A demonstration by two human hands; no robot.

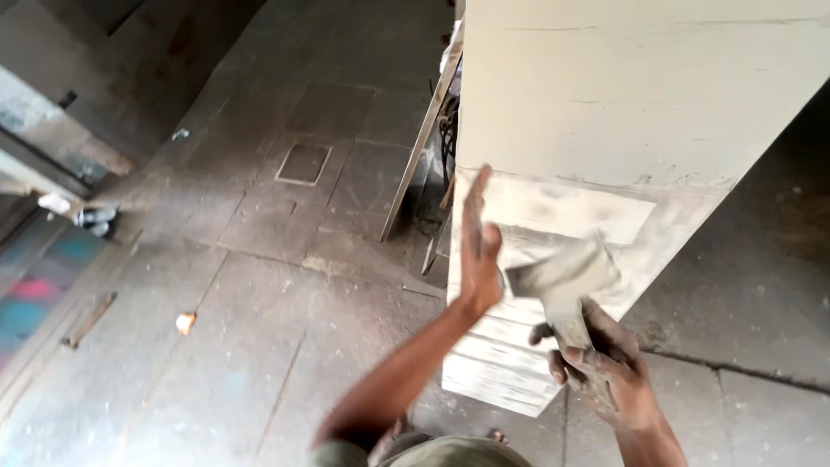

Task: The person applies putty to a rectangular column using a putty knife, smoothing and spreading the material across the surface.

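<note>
A tall pale cream panel (622,95) stands upright in front of me, its lower part smeared with grey-white filler. My left hand (478,251) lies flat and open against the panel's left edge, fingers pointing up. My right hand (605,363), dusted with filler, grips the handle of a wide putty knife (564,278). The knife's blade rests on the panel's lower face, just right of my left hand.
The floor is grey stone slabs (259,285) with a square hatch (303,163). A thin board (415,147) leans behind the panel, with dark wires beside it. Small scraps (185,323) and a stick (88,319) lie at the left, near a wall base.
</note>
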